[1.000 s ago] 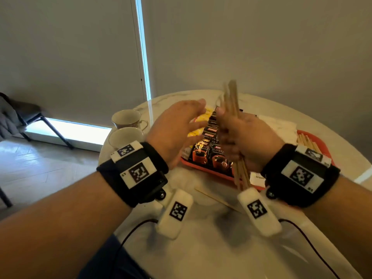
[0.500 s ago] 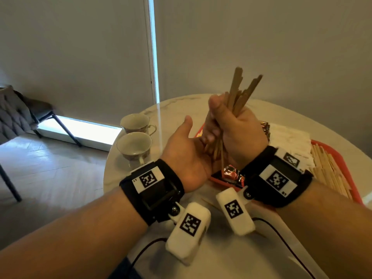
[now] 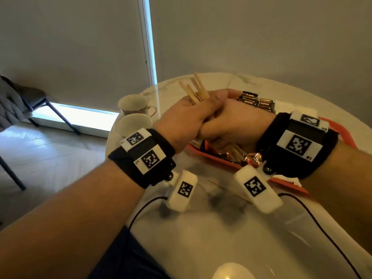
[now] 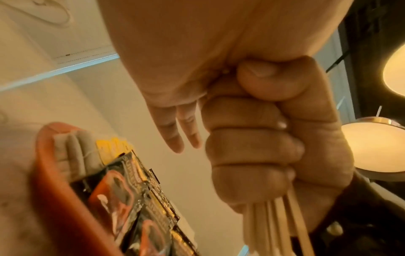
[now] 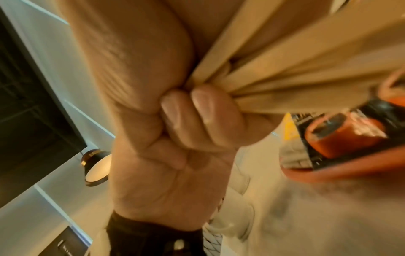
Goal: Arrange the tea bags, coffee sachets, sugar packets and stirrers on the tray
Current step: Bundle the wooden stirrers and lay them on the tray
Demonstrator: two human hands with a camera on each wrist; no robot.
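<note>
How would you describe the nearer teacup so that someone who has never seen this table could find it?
Find the round marble table; left of the orange tray on it stand two white teacups. The nearer teacup sits just beyond the left wristband, handle hidden, while the farther teacup shows its handle.
</note>
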